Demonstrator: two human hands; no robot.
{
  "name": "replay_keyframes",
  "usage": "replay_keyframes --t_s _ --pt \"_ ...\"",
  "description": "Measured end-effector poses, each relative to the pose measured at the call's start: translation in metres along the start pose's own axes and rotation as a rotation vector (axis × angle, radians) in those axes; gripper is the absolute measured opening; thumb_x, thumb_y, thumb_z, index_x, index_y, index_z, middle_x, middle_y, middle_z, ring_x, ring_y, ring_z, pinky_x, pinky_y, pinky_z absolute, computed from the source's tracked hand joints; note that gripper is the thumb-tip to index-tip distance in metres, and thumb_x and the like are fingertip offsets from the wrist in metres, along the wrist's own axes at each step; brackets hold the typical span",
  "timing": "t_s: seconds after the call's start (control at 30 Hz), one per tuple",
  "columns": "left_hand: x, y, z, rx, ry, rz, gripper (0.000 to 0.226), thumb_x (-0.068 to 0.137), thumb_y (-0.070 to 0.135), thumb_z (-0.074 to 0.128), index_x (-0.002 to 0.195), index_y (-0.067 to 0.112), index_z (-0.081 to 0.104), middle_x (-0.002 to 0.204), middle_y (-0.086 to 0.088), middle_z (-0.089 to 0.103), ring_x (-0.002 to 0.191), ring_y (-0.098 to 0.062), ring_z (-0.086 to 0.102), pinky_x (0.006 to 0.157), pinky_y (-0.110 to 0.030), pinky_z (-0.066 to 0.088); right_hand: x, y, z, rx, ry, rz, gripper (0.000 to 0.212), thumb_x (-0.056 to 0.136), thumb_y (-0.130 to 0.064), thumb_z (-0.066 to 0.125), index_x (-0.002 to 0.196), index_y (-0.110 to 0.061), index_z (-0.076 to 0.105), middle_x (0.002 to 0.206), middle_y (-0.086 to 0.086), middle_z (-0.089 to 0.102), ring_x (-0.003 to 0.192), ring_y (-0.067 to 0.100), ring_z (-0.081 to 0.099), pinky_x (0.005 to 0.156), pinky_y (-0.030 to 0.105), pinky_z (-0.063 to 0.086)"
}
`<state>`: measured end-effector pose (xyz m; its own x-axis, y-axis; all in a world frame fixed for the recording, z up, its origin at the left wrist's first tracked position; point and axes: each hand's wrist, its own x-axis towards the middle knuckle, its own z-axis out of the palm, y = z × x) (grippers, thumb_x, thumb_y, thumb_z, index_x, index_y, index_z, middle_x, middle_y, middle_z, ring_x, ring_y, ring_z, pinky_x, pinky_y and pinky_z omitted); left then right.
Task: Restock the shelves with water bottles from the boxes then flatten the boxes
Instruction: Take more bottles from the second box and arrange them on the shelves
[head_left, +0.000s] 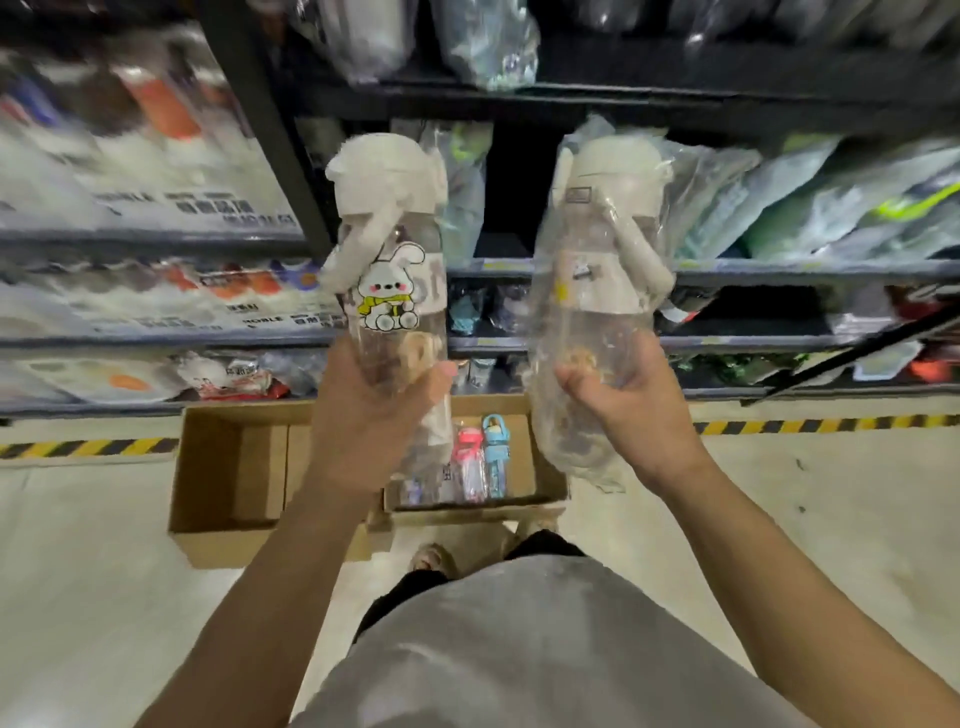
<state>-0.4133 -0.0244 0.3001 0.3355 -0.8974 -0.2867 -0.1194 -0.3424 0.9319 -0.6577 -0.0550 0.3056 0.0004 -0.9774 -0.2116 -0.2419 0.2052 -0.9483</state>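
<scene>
A rabbit bottle (392, 291) is clamped at its base by the left hand (371, 415); a bagged bottle (592, 291) likewise by the right hand (631, 410).

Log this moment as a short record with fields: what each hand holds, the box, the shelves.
left hand: grip closed around the lower body of a clear bottle with a rabbit print, cream lid up
right hand: grip closed around a clear cream-lidded bottle in a plastic bag, upright
cardboard box: open on the floor below the hands, a pink bottle and a blue bottle inside
shelves: dark racks ahead, filled with bagged goods
</scene>
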Motion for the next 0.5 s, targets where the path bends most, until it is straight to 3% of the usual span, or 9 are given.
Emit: replay_keyframes --t_s 0.1,0.17,0.23,0.4,0.5 --pt "-0.006 0.050 -0.003 0.000 -0.041 0.124 0.062 0.063 0.057 0.084 0.117 0.036 0.060 0.104 0.022 0.071 0.094 0.005 0.068 0.072 -0.027 0.057 -0.006 -0.041 -0.014 -0.002 0.030 -0.127 0.064 0.079 -0.042 0.080 0.136 -0.031 0.053 0.124 -0.018 0.065 0.114 0.001 0.063 0.093 0.035 0.059" --pt "-0.008 0.077 -0.003 -0.043 -0.070 0.202 0.063 0.063 0.057 0.085 0.117 0.035 0.061 0.107 0.016 0.073 0.097 -0.002 0.071 0.080 -0.036 0.060 -0.004 -0.062 -0.025 -0.001 0.061 -0.209 0.062 0.079 -0.040 0.080 0.135 -0.031 0.054 0.122 -0.020 0.066 0.113 -0.002 0.063 0.092 0.023 0.056" --pt "-0.006 0.101 0.002 -0.078 -0.075 0.260 0.067 0.063 0.057 0.085 0.122 0.034 0.060 0.110 0.017 0.073 0.098 -0.001 0.071 0.086 -0.036 0.058 0.000 -0.081 -0.036 -0.004 0.096 -0.287 0.063 0.079 -0.040 0.080 0.136 -0.030 0.054 0.121 -0.024 0.065 0.114 -0.003 0.062 0.089 0.012 0.050" --pt "0.012 0.154 0.028 -0.084 -0.068 0.321 0.074 0.058 0.067 0.086 0.123 0.046 0.057 0.117 0.022 0.070 0.107 0.000 0.069 0.097 -0.044 0.057 0.023 -0.112 -0.068 0.045 0.159 -0.366 0.058 0.076 -0.044 0.080 0.126 -0.048 0.050 0.118 -0.034 0.063 0.110 -0.009 0.062 0.084 0.007 0.049" --pt "0.024 0.178 0.054 -0.083 -0.073 0.363 0.067 0.060 0.067 0.087 0.119 0.052 0.057 0.119 0.024 0.070 0.107 0.003 0.068 0.096 -0.039 0.055 0.045 -0.120 -0.092 0.064 0.182 -0.390 0.065 0.074 -0.050 0.080 0.130 -0.044 0.049 0.122 -0.027 0.064 0.113 -0.008 0.061 0.089 0.010 0.050"
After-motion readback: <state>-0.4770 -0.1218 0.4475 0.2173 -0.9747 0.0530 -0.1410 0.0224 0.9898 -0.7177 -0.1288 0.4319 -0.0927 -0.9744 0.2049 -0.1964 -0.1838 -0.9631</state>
